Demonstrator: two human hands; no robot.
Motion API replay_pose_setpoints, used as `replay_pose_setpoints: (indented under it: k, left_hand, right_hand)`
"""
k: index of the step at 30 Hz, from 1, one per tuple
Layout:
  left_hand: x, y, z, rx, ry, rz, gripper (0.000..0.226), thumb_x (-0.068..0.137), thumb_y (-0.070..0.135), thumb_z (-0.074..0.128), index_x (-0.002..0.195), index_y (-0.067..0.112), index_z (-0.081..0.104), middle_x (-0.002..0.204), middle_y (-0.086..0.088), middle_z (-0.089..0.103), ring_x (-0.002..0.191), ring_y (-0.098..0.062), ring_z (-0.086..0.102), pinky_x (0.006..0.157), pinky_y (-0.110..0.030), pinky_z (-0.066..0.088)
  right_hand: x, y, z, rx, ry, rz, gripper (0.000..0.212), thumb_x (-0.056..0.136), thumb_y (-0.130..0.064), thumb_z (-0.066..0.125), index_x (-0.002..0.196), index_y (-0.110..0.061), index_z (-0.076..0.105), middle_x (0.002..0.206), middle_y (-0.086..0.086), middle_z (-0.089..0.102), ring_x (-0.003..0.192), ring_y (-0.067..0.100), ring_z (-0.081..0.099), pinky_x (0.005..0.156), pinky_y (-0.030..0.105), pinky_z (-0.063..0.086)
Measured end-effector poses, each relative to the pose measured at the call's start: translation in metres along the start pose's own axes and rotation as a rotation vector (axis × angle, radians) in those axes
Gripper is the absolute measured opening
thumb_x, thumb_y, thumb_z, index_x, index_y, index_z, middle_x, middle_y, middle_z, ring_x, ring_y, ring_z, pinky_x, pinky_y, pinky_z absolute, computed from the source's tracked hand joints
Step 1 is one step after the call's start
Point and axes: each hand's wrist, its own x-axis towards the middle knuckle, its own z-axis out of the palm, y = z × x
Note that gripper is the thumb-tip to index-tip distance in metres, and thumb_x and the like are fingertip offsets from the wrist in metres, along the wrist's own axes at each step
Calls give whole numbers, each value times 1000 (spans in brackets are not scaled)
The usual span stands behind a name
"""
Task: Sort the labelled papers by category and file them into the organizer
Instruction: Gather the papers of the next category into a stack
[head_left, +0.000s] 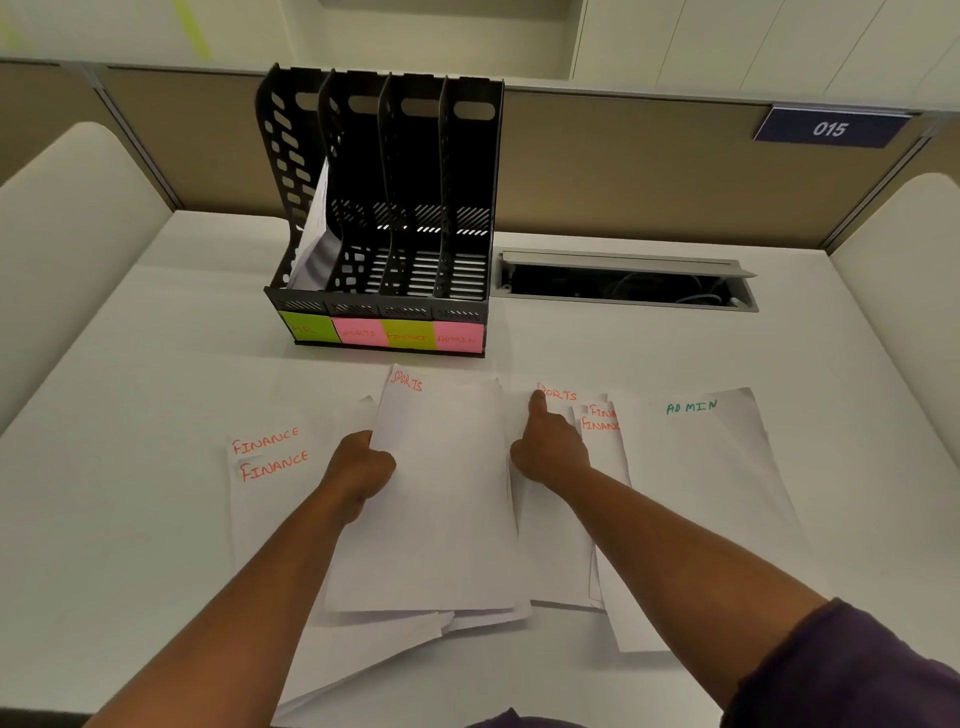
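My left hand (363, 462) is closed on the left edge of a white sheet marked SPORTS (441, 493), fingers curled around the paper border, and this sheet lies on top of the pile in the middle of the white desk (130, 364). My right hand (550, 447) is at about 1 o'clock from the left one, just beside the sheet's right edge. It holds nothing; the index finger is stretched and presses on a second SPORTS sheet (558, 519), near its written word, while the other fingers are folded.

At 9 o'clock from my left hand lie two FINANCE sheets (270, 499), one a little lower than the other, so both red words show. At 3 o'clock from my right hand more FINANCE papers (605, 447) stick out partly under the ADMIN sheet (696, 493), which has green writing and covers them on the right.

The black file organizer (384, 218) stands at 12 o'clock, well apart from my hands, with four slots. Sticky labels on its front read HR (306, 328), SPORTS (359, 332), FINANCE (408, 335), ADMIN (458, 339) from left to right. Some white paper (317, 234) already leans in the HR slot; the other three look empty. At 2 o'clock an open cable tray (623, 286) is set in the desk, and a plate with 015 (830, 127) hangs on the partition behind it.
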Motion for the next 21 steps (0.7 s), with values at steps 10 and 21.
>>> replay_pose_setpoints:
  k: [10,21]
  left_hand:
    - [-12,25,3,-18,-92,153,25,88,5,60,107,21,62,95,-2,69,84,-23,67,63,-29,53]
    - [-38,47,22,-216,-440,260,41,82,35,70,122,36,60,108,2,75,99,-25,72,86,-48,59]
  right_hand:
    - [-16,-28,-29,108,153,-116,52,89,-27,50,141,-17,48,120,11,68,107,35,63,81,37,47]
    - [-39,-52,-9,887,-89,-131,71,95,-15,64,155,-26,27,146,4,53,105,27,66,83,35,62]
